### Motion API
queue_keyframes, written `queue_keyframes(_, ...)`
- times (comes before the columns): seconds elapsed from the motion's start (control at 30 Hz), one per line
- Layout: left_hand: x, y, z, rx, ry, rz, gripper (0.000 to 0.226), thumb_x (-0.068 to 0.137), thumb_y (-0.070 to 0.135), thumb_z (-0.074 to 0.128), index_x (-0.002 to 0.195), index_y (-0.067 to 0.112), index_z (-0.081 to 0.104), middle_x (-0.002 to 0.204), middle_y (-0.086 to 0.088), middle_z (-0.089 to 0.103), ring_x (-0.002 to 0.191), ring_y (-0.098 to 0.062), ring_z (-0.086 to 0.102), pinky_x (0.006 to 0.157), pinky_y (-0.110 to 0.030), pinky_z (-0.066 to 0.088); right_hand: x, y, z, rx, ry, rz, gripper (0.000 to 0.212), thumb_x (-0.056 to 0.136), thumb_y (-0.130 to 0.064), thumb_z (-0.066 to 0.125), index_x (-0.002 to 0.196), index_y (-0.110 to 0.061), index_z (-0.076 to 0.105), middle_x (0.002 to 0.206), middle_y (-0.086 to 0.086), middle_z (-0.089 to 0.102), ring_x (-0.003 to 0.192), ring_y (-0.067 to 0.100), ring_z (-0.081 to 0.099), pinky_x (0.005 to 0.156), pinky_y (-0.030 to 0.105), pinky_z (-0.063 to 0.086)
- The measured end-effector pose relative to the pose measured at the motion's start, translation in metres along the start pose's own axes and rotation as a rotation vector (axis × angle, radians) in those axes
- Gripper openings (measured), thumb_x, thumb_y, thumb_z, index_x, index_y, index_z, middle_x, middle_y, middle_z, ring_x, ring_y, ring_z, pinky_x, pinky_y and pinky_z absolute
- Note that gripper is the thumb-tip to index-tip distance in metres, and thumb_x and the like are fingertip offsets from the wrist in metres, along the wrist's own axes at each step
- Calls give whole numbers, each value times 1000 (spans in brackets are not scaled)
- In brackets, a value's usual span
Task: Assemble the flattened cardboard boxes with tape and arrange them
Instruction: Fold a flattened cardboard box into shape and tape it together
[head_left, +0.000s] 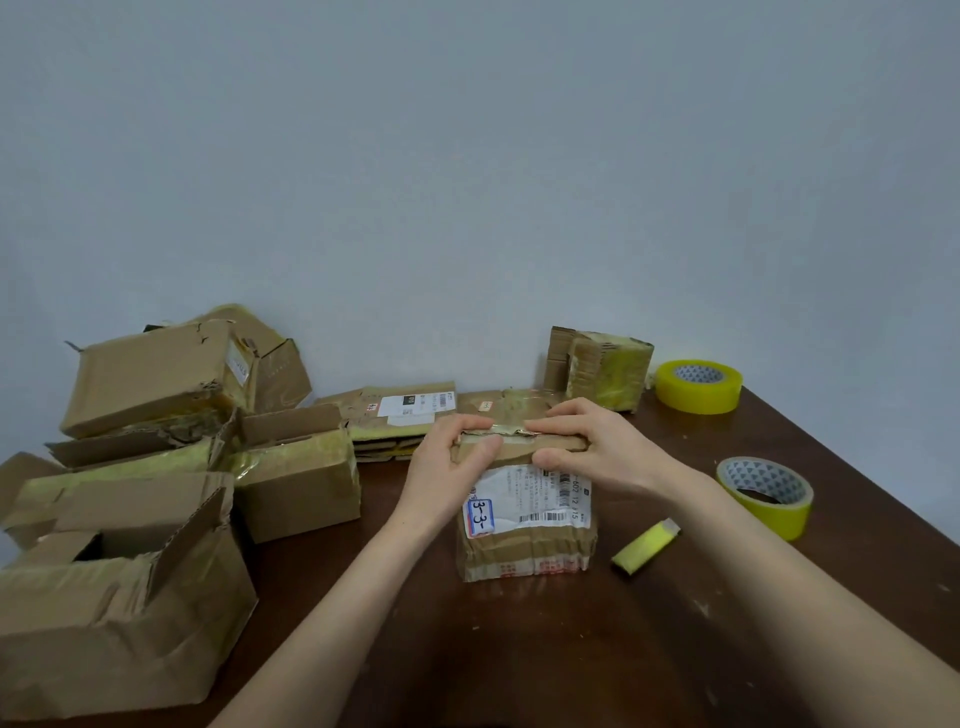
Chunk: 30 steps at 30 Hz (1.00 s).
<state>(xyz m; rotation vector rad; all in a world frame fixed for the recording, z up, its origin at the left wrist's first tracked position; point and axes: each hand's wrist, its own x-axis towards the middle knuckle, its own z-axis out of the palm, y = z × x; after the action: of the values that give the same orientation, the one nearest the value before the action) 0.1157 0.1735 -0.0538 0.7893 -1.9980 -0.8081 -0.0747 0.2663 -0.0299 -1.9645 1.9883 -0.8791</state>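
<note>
Two bare forearms reach up from the bottom edge over the dark wooden table. At the near left a large crumpled box stands with its flaps up; its inside is dark and I cannot tell what it holds. Behind it lie more taped boxes, piled against each other.

The small labelled box stands upright at the table's middle. The left hand and right hand both grip its top: the fingers curl over the closed flaps, nearly meeting at the taped seam, and the thumbs press the near face. The wrists angle inward.

Beyond it lies a stack of flattened boxes, and a small taped box stands by the wall. To the right are a far tape roll, a near tape roll and a yellow strip.
</note>
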Motion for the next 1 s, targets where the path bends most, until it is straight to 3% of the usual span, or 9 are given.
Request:
queue_keyframes(0.1,1,0,6,-8,-23,15,17,92,30,58,108,29,61,115,15,55,106,1,50,83,-11,36,1,3,-3,-58,10,18,46,88,-53,57,132,-40,55,143,-5,43,133,16,40,110,39,34)
queue_keyframes(0.23,1,-8,4,-68,-103,-7,32,94,33,53,127,31,53,131,15,50,121,-4,45,99,-27,39,5,-2,0,-125,-45,44,56,86,-56,60,138,-39,48,150,-4,37,138,18,33,112,42,31)
queue_keyframes(0.3,-1,-10,7,-81,-54,15,26,93,28,56,120,32,55,126,11,55,118,-7,50,97,-32,43,6,-2,0,-113,-38,49,64,81,-56,66,139,-38,47,145,-4,40,134,18,37,109,40,35)
queue_keyframes(0.47,5,-9,6,31,25,137,20,90,24,62,107,32,56,113,6,57,102,10,47,85,-4,34,7,-2,12,-47,107,43,65,80,-47,71,140,-38,46,132,-4,45,125,18,43,103,34,38)
queue_keyframes(0.6,13,-22,-5,77,17,144,20,89,27,63,106,35,58,116,4,55,103,13,44,85,-3,32,18,-7,27,-27,158,7,65,81,-41,72,141,-34,46,134,-1,45,126,22,42,106,37,36)
queue_keyframes(0.67,15,-28,-9,98,6,128,23,85,39,61,107,35,59,115,7,54,103,14,43,86,-4,30,26,-7,32,-36,147,7,65,82,-40,72,141,-33,46,136,0,44,127,23,41,108,37,34)
queue_keyframes(0.83,15,-43,-17,87,-32,24,40,77,56,56,113,38,59,122,6,54,112,-3,47,90,-13,35,40,-11,46,-61,126,1,63,82,-38,72,140,-30,48,137,2,44,126,24,39,110,38,32)
queue_keyframes(0.93,10,-49,-15,59,-72,-56,37,84,36,68,120,37,57,131,3,50,117,-6,44,85,-8,31,44,-13,51,-10,114,1,59,79,-35,75,134,-29,53,132,1,46,122,23,41,108,40,35)
queue_keyframes(1.0,10,-48,-16,112,-57,-42,43,80,30,74,119,36,57,129,3,50,115,-6,45,89,-13,34,45,-14,49,32,113,-7,56,78,-33,76,130,-28,56,129,1,48,121,23,45,106,40,37)
